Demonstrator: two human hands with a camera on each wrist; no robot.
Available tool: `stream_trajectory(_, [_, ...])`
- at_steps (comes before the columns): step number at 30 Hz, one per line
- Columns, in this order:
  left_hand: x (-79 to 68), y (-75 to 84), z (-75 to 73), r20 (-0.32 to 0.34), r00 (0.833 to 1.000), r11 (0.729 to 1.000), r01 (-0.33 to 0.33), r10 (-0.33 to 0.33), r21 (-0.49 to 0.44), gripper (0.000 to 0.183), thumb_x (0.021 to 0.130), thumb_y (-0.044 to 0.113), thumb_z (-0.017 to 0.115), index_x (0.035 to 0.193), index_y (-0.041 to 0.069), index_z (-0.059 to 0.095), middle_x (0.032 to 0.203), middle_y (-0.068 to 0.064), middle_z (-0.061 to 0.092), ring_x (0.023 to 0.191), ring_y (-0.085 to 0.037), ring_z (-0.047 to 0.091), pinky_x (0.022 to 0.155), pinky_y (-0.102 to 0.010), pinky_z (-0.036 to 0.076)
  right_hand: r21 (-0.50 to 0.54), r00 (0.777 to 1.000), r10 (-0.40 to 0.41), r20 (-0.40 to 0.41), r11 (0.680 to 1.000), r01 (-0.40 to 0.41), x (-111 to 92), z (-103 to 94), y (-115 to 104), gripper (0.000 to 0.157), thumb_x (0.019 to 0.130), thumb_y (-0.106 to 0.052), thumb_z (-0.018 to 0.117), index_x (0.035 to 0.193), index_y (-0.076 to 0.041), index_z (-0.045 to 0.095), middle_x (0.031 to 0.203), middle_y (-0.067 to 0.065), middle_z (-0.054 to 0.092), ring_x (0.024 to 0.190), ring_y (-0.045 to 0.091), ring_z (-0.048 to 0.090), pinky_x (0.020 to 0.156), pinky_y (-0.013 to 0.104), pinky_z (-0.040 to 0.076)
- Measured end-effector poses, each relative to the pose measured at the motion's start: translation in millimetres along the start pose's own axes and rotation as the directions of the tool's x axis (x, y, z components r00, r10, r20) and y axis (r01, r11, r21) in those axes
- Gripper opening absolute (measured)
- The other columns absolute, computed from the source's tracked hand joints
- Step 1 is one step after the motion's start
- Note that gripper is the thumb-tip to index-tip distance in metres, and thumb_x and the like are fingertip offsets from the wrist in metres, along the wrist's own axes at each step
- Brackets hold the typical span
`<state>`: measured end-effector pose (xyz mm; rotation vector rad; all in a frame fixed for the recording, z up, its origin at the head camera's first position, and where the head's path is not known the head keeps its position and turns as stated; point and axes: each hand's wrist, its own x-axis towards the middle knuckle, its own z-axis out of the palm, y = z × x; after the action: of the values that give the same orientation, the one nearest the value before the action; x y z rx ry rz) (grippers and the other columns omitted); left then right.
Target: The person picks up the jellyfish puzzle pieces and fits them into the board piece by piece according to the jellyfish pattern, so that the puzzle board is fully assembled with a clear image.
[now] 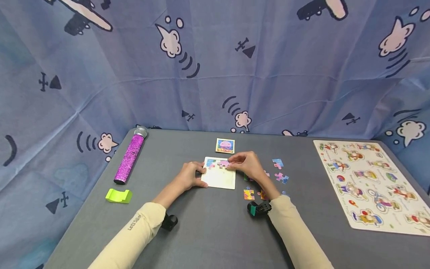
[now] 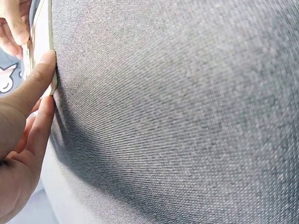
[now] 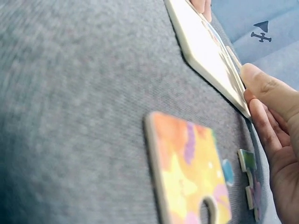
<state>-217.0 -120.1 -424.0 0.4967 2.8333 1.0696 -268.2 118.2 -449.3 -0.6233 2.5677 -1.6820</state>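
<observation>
A small white puzzle board point(image 1: 219, 179) lies on the grey table, with a blue-and-pink puzzle piece point(image 1: 211, 163) in its upper left corner. My left hand point(image 1: 190, 175) grips the board's left edge, thumb near the lower corner and fingers farther up. Over the board's upper right part, my right hand point(image 1: 246, 164) pinches a pink puzzle piece point(image 1: 223, 163) between thumb and fingers. In the right wrist view that piece is mostly hidden behind the thumb. Just beyond the board lies a small square picture card point(image 1: 225, 145) with a pink jellyfish.
Right of the board lie several loose pieces, among them a yellow-orange piece point(image 1: 249, 194) and a blue-and-pink piece point(image 1: 277, 163); my right forearm covers some. A large picture board point(image 1: 373, 183) lies far right. At left are a glittery purple microphone point(image 1: 131, 157) and a lime-green stand point(image 1: 119, 195).
</observation>
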Motion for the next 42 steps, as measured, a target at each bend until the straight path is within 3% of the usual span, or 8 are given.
stream_trajectory(18, [0.9,1.1,-2.2,0.008,1.000,1.000,0.001,-0.001,0.031,0.051,0.063,0.009,0.089,0.106,-0.008,0.069,0.125,-0.022,0.060,0.118,-0.037,0.054,0.099,-0.041,0.042,-0.087,1.000,0.027,0.015,0.996,-0.026,7,10.3,-7,0.017,0.074,-0.005,0.081,0.088,0.001,0.074,0.081,0.011,0.072,0.071,0.018,0.068,0.062,0.023,0.053])
stream_trajectory(30, [0.5,1.5,-1.5,0.026,1.000,1.000,0.012,-0.012,0.025,0.052,0.064,0.011,0.088,0.108,-0.008,0.068,0.126,-0.021,0.059,0.120,-0.036,0.053,0.099,-0.041,0.042,-0.123,1.000,0.004,-0.003,0.992,-0.005,11,14.3,-9,0.017,0.073,-0.003,0.082,0.086,0.002,0.074,0.078,0.012,0.072,0.069,0.019,0.069,0.061,0.022,0.053])
stream_trajectory(38, [5.4,-16.0,4.5,0.018,0.997,0.997,-0.076,0.075,0.029,0.054,0.064,0.022,0.090,0.107,-0.005,0.070,0.123,-0.020,0.061,0.116,-0.037,0.056,0.096,-0.040,0.045,-0.201,1.000,0.000,-0.006,0.980,-0.001,12,16.1,-14,0.016,0.073,-0.006,0.083,0.085,0.000,0.074,0.077,0.009,0.072,0.067,0.014,0.067,0.060,0.022,0.052])
stream_trajectory(41, [3.8,-13.5,3.0,0.012,0.998,0.997,-0.069,0.069,0.021,0.054,0.064,0.021,0.090,0.107,-0.005,0.070,0.123,-0.021,0.061,0.116,-0.037,0.055,0.096,-0.041,0.045,-0.218,1.000,0.003,-0.004,0.976,-0.003,13,16.5,-14,0.016,0.073,-0.007,0.083,0.086,0.000,0.075,0.077,0.008,0.071,0.066,0.013,0.066,0.060,0.023,0.053])
stream_trajectory(42, [1.1,-4.8,-1.2,0.020,0.999,0.999,-0.036,0.036,0.014,0.053,0.064,0.016,0.089,0.107,-0.007,0.069,0.123,-0.022,0.060,0.117,-0.038,0.054,0.097,-0.043,0.043,-0.220,1.000,-0.002,-0.001,0.975,0.002,13,16.5,-14,0.017,0.073,-0.007,0.083,0.086,0.000,0.074,0.078,0.008,0.071,0.066,0.013,0.066,0.060,0.023,0.053])
